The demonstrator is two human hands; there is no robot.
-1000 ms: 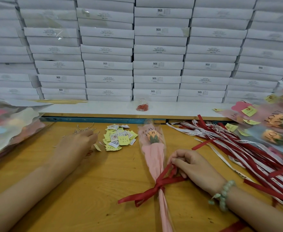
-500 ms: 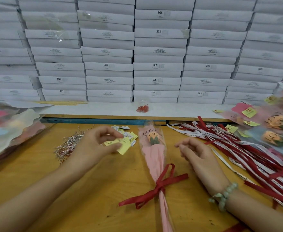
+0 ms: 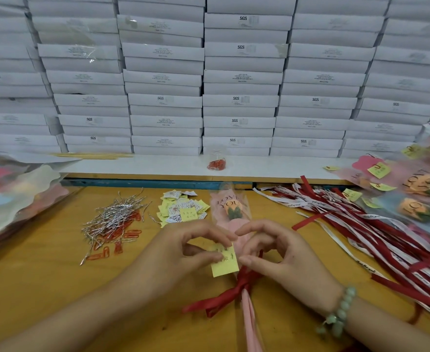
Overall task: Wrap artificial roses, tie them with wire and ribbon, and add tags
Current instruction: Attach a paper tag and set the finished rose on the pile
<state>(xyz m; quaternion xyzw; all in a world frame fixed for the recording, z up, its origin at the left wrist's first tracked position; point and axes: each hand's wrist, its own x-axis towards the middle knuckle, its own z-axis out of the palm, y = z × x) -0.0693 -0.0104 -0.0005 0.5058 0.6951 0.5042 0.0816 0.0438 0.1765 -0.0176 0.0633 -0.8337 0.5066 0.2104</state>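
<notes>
A rose wrapped in pink paper and clear film lies lengthwise on the wooden table, with a red ribbon bow tied round its stem. My left hand pinches a yellow tag between thumb and fingertips, just over the wrap above the bow. My right hand is arched beside it, thumb tip at the tag's right edge and index finger over the pink paper. Whether it grips anything is unclear.
A pile of yellow and white tags lies behind my hands, with silver wire ties and red paper clips to its left. Red and white ribbons and finished roses fill the right. Bagged wrapping sheets sit left. Stacked white boxes stand behind.
My left hand picked a yellow tag from the pile and carried it right to the rose. My right hand let go of the ribbon and moved in to meet it.
</notes>
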